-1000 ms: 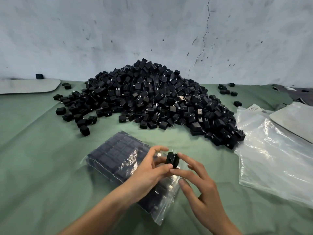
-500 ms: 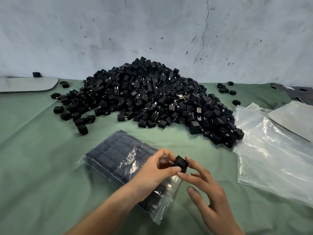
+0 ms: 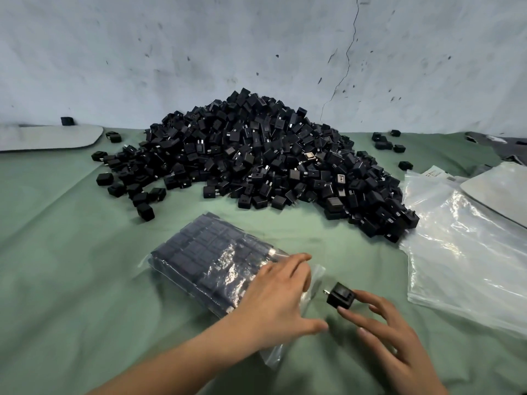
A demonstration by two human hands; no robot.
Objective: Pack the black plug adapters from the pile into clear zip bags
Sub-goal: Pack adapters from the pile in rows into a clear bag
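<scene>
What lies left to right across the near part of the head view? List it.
Filled bag → left hand → adapter → right hand → empty bags

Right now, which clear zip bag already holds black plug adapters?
The clear zip bag under the left hand; the flat clear bags at right look empty.

Free room: we find bare green bench point(image 3: 65, 266) across the lower left of the frame, plus a strip at centre between the adapter pile point(image 3: 256, 155) and the filled zip bag point(image 3: 205, 260). Obstacles: empty clear bags point(image 3: 462, 252) cover the right. At lower centre the left hand point(image 3: 273, 303) rests on the filled bag's mouth, and the right hand point(image 3: 399, 346) pinches a single adapter point(image 3: 340, 298) just beside it.
</scene>
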